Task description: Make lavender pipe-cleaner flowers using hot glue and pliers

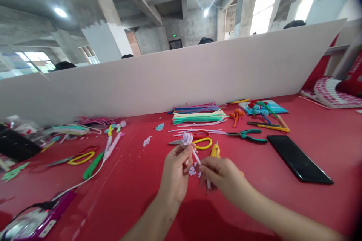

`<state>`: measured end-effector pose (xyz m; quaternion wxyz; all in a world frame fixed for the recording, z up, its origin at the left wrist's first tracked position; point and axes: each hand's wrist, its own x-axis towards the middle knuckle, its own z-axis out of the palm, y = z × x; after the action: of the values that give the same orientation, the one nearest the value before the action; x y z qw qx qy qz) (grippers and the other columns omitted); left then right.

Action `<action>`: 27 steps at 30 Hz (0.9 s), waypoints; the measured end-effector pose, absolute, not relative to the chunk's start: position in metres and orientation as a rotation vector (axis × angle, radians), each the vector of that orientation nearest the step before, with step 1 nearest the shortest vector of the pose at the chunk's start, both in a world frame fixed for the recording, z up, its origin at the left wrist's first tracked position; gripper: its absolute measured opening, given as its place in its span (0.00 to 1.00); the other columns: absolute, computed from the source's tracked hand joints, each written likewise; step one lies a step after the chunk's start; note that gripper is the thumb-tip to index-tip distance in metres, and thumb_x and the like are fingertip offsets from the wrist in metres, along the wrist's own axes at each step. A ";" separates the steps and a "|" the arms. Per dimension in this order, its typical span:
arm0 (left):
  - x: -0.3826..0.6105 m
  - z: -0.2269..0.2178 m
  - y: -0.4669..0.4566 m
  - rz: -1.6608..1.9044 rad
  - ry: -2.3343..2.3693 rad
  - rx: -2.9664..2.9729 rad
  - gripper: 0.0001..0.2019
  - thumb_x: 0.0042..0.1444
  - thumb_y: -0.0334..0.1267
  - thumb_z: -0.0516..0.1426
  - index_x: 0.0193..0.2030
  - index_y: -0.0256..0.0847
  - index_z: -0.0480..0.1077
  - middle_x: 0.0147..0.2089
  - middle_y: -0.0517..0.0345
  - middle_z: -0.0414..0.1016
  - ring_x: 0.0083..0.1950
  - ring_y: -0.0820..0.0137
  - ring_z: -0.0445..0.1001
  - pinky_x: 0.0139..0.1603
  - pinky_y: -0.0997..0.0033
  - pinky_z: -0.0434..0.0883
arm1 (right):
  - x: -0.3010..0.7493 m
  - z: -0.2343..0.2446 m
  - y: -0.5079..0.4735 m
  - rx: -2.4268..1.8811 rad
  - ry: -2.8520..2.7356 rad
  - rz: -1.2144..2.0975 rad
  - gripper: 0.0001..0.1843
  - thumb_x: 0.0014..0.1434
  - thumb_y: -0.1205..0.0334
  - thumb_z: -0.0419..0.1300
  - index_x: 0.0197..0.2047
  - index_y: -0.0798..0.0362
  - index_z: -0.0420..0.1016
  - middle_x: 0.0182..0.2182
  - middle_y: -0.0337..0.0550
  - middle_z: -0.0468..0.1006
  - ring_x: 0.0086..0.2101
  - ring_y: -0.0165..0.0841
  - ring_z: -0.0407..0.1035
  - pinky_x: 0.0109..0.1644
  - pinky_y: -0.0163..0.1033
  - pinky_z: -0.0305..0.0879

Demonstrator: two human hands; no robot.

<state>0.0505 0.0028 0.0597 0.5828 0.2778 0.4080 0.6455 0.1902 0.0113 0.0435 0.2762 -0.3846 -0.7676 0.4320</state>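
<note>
My left hand [175,171] is closed around the base of a pale lilac fluffy flower [187,138], which looks made of pipe cleaner. Its stem [196,156] slants down to the right, where my right hand [224,173] pinches it; the lower end sticks out beneath those fingers. Just behind the flower lie yellow-and-red-handled scissors [204,144]. A yellow tool with a pointed tip [215,150] is partly covered by my right hand. Between the hands, lilac clippings [192,170] are scattered on the red table [135,203].
Bundled pipe cleaners [198,117] lie near the white partition [169,79]. To the right are teal-handled pliers [251,134] and a black phone [299,160]. On the left are another pair of scissors [82,157], a pink corded tool [112,146] and a purple power strip [58,212].
</note>
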 end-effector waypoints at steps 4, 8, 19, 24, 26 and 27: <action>0.049 0.061 0.013 1.378 0.875 0.607 0.09 0.49 0.37 0.65 0.31 0.31 0.74 0.17 0.70 0.53 0.18 0.85 0.47 0.17 0.84 0.49 | 0.192 0.039 0.003 -0.988 -2.081 0.917 0.10 0.62 0.60 0.47 0.36 0.52 0.67 0.25 0.42 0.74 0.25 0.32 0.69 0.31 0.36 0.60; 0.048 0.060 0.021 1.365 0.829 0.586 0.07 0.48 0.34 0.65 0.31 0.31 0.74 0.16 0.70 0.55 0.17 0.86 0.48 0.16 0.86 0.50 | 0.192 0.043 0.008 -1.022 -1.745 1.545 0.12 0.61 0.56 0.49 0.47 0.50 0.61 0.18 0.32 0.71 0.15 0.27 0.63 0.20 0.31 0.57; 0.037 0.060 0.027 1.067 0.682 0.492 0.05 0.52 0.32 0.62 0.31 0.29 0.74 0.25 0.61 0.69 0.16 0.89 0.52 0.13 0.88 0.51 | 0.210 0.045 0.037 -1.104 -1.617 1.439 0.17 0.58 0.53 0.55 0.24 0.52 0.60 0.13 0.28 0.61 0.14 0.21 0.53 0.19 0.29 0.49; 0.032 0.042 0.021 1.167 0.898 0.835 0.04 0.51 0.33 0.63 0.33 0.34 0.76 0.25 0.60 0.71 0.18 0.86 0.57 0.17 0.86 0.54 | 0.209 0.033 0.042 -1.082 -1.549 1.449 0.08 0.56 0.57 0.58 0.31 0.51 0.63 0.17 0.30 0.66 0.18 0.23 0.56 0.21 0.30 0.51; 0.028 0.035 0.020 1.247 1.018 1.038 0.03 0.53 0.34 0.62 0.32 0.37 0.76 0.21 0.63 0.66 0.19 0.83 0.58 0.19 0.84 0.55 | 0.207 0.028 0.040 -1.057 -1.598 1.427 0.07 0.58 0.58 0.56 0.32 0.52 0.65 0.19 0.32 0.68 0.20 0.25 0.59 0.24 0.31 0.54; 0.026 0.032 0.020 1.279 1.054 1.125 0.02 0.53 0.34 0.61 0.33 0.38 0.76 0.22 0.63 0.65 0.21 0.81 0.58 0.20 0.83 0.55 | 0.206 0.027 0.038 -1.045 -1.642 1.393 0.07 0.58 0.58 0.56 0.33 0.52 0.67 0.21 0.33 0.68 0.22 0.25 0.60 0.26 0.32 0.55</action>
<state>0.0258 0.0198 0.0317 0.5389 0.4730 0.4432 0.5380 0.2065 0.0382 0.0266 0.3657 -0.4063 -0.6386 0.5417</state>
